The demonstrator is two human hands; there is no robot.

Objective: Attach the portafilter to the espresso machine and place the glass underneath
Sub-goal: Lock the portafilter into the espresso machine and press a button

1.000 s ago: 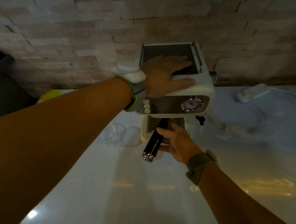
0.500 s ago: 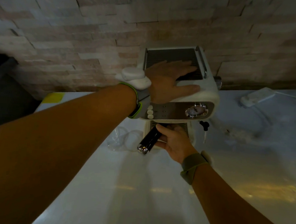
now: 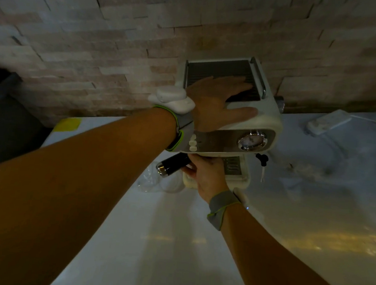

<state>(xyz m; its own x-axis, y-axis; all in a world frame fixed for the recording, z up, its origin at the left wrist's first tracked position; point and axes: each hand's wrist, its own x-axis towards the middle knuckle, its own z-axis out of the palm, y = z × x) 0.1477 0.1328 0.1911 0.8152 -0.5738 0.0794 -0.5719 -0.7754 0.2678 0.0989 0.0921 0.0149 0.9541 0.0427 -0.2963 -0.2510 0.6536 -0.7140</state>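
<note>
A cream espresso machine point(image 3: 266, 123) with a round gauge stands against the stone wall. My left hand point(image 3: 216, 102) lies flat on its top, fingers spread over the dark grille. Under the machine's front, my right hand point(image 3: 207, 172) grips the portafilter point(image 3: 173, 163) by its black, chrome-tipped handle, which points out to the left. The portafilter's head is hidden under the machine. Two clear glasses point(image 3: 155, 181) sit on the white counter just left of the drip tray point(image 3: 235, 179).
A white power strip point(image 3: 327, 122) with its cable lies on the counter at the right. A small black steam knob point(image 3: 262, 158) and wand hang at the machine's right. A yellow note point(image 3: 69, 124) lies at the counter's far left edge.
The portafilter handle has swung from pointing toward me to pointing left, and has risen closer under the machine. My left hand has stayed on the machine's top.
</note>
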